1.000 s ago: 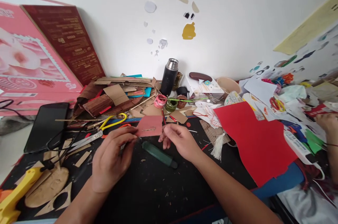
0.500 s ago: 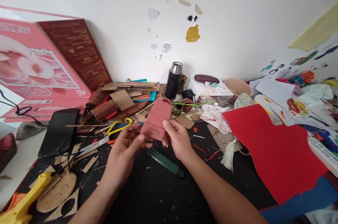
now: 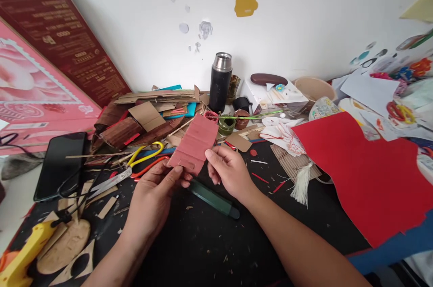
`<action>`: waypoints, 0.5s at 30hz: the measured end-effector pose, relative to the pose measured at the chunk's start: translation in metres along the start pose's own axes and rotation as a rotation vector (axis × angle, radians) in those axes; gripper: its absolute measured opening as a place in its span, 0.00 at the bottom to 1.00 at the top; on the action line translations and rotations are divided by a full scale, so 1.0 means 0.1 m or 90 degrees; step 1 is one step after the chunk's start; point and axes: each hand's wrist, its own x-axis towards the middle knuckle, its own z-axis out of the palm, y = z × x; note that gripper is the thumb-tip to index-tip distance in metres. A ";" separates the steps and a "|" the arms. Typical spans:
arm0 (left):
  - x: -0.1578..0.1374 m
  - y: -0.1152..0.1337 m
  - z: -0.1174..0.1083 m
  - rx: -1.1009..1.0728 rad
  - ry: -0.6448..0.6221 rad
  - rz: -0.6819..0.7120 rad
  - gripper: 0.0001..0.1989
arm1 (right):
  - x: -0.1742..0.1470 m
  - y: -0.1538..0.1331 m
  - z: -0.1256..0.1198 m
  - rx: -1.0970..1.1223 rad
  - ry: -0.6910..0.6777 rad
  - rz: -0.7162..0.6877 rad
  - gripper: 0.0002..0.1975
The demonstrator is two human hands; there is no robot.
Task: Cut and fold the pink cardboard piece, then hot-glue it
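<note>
A creased piece of reddish-pink painted cardboard [image 3: 195, 140] is held up over the black work surface, with a small slot-like cut near its lower edge. My left hand [image 3: 157, 188] pinches its lower left corner between thumb and fingers. At its right edge, my right hand [image 3: 230, 170] has the thumb on the front and the fingers curled behind. Below the hands lies a dark green utility knife [image 3: 214, 200], touched by neither hand. Scissors [image 3: 128, 165] with yellow and orange handles rest to the left of my left hand.
Cardboard scraps [image 3: 149, 116] are heaped behind the hands, beside a black flask [image 3: 220, 84] and small paint pots [image 3: 226, 125]. A phone [image 3: 61, 165] and yellow glue gun [image 3: 29, 251] lie left. Red sheet [image 3: 365, 170] and a cream tassel [image 3: 302, 183] lie right.
My left fingers have closed in on the cardboard's lower corner, and the piece now shows flatter and fuller. The view has tilted down and come closer.
</note>
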 end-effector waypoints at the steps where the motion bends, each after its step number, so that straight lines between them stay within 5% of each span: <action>1: 0.01 -0.01 -0.01 -0.002 0.018 0.009 0.16 | 0.00 0.00 -0.01 -0.020 0.020 -0.019 0.23; 6: 0.01 -0.02 0.01 0.006 0.014 -0.007 0.18 | -0.05 -0.02 -0.02 -0.171 0.120 -0.141 0.15; 10: -0.02 -0.01 0.06 -0.007 -0.032 -0.051 0.20 | -0.10 0.01 0.00 -0.307 0.078 -0.223 0.08; 15: -0.01 -0.01 0.09 -0.029 -0.034 -0.066 0.20 | -0.11 0.05 0.02 -0.353 0.046 -0.201 0.09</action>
